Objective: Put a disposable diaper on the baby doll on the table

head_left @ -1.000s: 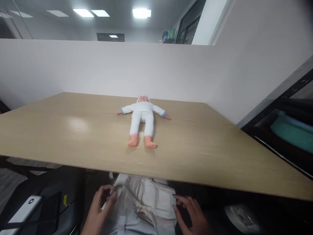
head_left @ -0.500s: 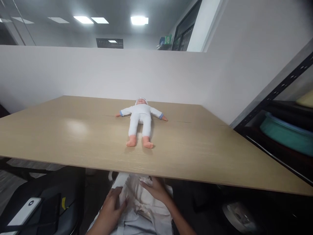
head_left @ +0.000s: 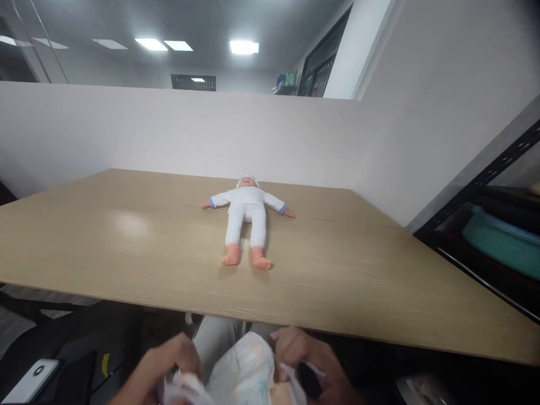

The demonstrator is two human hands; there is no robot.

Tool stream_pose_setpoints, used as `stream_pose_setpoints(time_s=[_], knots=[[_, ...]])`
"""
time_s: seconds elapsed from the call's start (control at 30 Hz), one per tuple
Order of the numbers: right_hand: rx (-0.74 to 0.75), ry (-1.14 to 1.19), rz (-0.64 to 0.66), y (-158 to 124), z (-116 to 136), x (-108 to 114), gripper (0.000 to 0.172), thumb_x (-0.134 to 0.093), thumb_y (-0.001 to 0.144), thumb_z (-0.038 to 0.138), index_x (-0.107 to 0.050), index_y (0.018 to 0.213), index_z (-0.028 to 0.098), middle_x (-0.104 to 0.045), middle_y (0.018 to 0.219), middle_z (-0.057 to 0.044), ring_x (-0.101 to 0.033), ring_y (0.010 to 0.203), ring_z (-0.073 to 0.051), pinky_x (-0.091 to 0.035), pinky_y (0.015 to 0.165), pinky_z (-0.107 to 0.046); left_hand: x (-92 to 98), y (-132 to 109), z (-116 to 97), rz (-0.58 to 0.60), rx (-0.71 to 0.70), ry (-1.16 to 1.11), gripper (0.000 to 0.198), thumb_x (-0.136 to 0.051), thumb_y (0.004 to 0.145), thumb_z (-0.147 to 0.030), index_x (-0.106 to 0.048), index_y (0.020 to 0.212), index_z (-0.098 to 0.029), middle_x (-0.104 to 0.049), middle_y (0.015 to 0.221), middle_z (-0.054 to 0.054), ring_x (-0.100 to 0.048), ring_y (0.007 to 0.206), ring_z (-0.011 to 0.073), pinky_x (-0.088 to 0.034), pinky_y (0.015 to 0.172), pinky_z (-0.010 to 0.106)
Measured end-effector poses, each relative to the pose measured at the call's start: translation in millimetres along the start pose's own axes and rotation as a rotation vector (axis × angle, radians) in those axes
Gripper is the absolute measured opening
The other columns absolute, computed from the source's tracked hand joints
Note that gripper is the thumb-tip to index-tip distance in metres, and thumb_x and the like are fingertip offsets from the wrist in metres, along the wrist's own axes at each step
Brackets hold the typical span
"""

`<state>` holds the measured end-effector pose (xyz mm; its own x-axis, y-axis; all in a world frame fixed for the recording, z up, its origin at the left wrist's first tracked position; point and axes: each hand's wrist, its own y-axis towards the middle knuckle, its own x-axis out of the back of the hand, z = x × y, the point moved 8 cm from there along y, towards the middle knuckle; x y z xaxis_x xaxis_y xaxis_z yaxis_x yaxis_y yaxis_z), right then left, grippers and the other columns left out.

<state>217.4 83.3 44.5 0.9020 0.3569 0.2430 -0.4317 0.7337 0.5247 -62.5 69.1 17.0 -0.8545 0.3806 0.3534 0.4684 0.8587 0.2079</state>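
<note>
Below the table edge, over my lap, a white diaper (head_left: pixel 247 368) with pale blue and orange printing is held spread, its lower part cut off by the frame. My left hand (head_left: pixel 175 357), somewhat blurred, is closed on a bunched white edge at its left side. On the other side my right hand (head_left: pixel 295 351) has its fingers curled round the diaper's right edge. Beyond them a baby doll (head_left: pixel 248 205) in white clothes with blue cuffs lies on its back on the table (head_left: pixel 126 253), arms out and bare feet toward me.
A black chair (head_left: pixel 122 332) stands at the lower left, with a white power bank or phone (head_left: pixel 31 382) on it. At the right is a black metal shelf (head_left: pixel 476 275) holding a teal item (head_left: pixel 502 242). A white wall (head_left: pixel 211 129) rises behind the table.
My hands have come nearer to me and closed on the white item, which now shows spread out. Earlier they lay more open on crumpled, see-through wrapping. The doll has not moved.
</note>
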Motion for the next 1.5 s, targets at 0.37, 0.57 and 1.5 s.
stream_pose_setpoints(time_s=[0.37,0.57,1.5], knots=[[-0.346,-0.091,-0.276,158.7,-60.1,157.2,0.066,-0.095,0.065,0.078,-0.068,0.079,0.02,-0.06,0.069,0.001,-0.051,0.061,-0.013,-0.042,0.056,-0.025,110.7,221.3,-66.1,-0.197,-0.057,0.397,0.044,-0.075,0.097,-0.061,-0.067,0.085,-0.019,-0.06,0.08,-0.002,-0.053,0.071,0.0138,-0.036,0.06,0.024],[-0.437,-0.112,-0.375,172.8,-140.9,191.9,0.07,-0.089,0.065,0.086,-0.076,0.089,0.021,-0.08,0.101,-0.009,-0.072,0.096,-0.03,-0.059,0.086,-0.038,118.3,286.5,-3.2,-0.03,-0.01,0.406,0.051,-0.07,0.098,-0.065,-0.055,0.077,-0.021,-0.048,0.075,-0.002,-0.045,0.069,0.0156,-0.031,0.06,0.028],[-0.594,-0.412,-0.413,133.1,-179.7,198.8,0.064,-0.066,0.095,0.072,-0.061,0.137,0.024,-0.066,0.07,0.002,-0.063,0.068,-0.023,-0.054,0.063,-0.033,136.4,271.9,102.4,0.002,0.224,-0.001,0.044,-0.06,0.107,-0.063,-0.068,0.116,-0.02,-0.048,0.088,-0.002,-0.043,0.082,0.0155,-0.036,0.073,0.027]])
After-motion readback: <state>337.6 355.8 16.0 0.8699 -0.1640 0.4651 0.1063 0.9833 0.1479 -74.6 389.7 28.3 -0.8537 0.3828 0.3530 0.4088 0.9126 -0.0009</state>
